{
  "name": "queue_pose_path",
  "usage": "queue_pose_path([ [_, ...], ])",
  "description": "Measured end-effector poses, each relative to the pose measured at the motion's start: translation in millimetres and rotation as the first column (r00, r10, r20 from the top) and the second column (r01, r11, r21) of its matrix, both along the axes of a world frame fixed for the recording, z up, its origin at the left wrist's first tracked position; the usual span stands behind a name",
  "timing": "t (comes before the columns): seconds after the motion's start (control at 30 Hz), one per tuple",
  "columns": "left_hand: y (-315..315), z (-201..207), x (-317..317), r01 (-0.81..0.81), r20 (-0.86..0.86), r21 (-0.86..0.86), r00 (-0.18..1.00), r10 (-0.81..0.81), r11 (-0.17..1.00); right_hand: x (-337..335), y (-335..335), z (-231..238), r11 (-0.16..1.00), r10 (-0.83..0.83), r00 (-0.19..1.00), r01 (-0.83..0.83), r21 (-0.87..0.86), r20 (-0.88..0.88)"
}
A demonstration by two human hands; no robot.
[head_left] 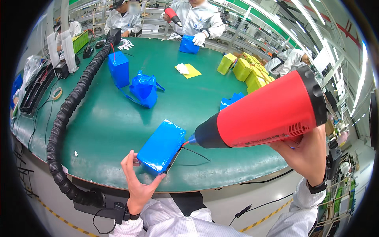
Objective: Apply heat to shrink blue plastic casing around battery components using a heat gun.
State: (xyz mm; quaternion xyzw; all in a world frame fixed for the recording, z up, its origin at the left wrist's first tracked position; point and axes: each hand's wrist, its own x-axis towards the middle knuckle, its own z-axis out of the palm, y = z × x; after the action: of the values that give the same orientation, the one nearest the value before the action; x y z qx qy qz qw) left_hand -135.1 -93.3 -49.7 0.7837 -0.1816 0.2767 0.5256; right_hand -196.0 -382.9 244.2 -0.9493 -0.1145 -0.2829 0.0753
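Blue pack (162,145) held by left hand (140,187) at green table (96,138); right hand (306,154) grips heat gun (266,108); shelves (256,37) beyond.

Bright, cool light comes from long white tube lamps (362,75) beyond the right edge of the green, smooth-topped desk (94,146). White glare streaks the glossy blue plastic-wrapped block (162,143) near the front edge, with soft shadow beside it. Fisheye distortion bows the desk's edges.
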Motion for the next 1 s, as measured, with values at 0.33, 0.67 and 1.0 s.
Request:
queue_pose_path([
  [0.33,-2.5,0.8,-3.0,-0.065,0.007,-0.013,0.998,0.066,0.998,13.4,-0.5,7.8,0.987,0.068,0.997,-0.064,-0.151,0.026],
  [0.67,-1.2,0.5,-0.5,-0.054,0.008,-0.026,0.998,0.055,0.998,18.0,7.9,2.0,0.997,0.073,0.997,-0.073,-0.016,0.000],
  [1.0,-1.5,-1.4,-2.5,-0.061,0.008,-0.019,0.998,0.061,0.998,14.4,10.9,4.3,0.996,0.061,0.998,-0.060,-0.065,0.005],
])
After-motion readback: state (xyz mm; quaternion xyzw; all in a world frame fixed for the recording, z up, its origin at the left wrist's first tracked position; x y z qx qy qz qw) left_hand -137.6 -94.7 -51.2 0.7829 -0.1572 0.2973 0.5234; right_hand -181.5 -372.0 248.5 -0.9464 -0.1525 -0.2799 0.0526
